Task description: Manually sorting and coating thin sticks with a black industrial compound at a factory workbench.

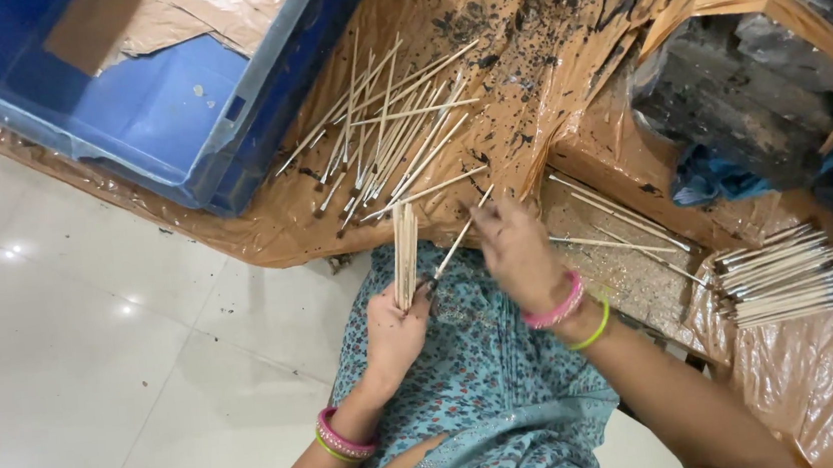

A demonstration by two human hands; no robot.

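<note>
Sticks (404,255): bundle upright in left hand (392,334), fingers closed round it, near lap. Right hand (517,253) pinches one stick (458,243), tip angled to bundle. Loose pile (383,137) far, on brown sheet (265,227); crate (145,117) left.

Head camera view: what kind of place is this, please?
Probably a home or small workshop floor used for handmade stick work. The left hand holds a bundle of thin sticks, more loose sticks lie on a brown plastic sheet spattered with black paste, and a blue crate stands beside.
</note>
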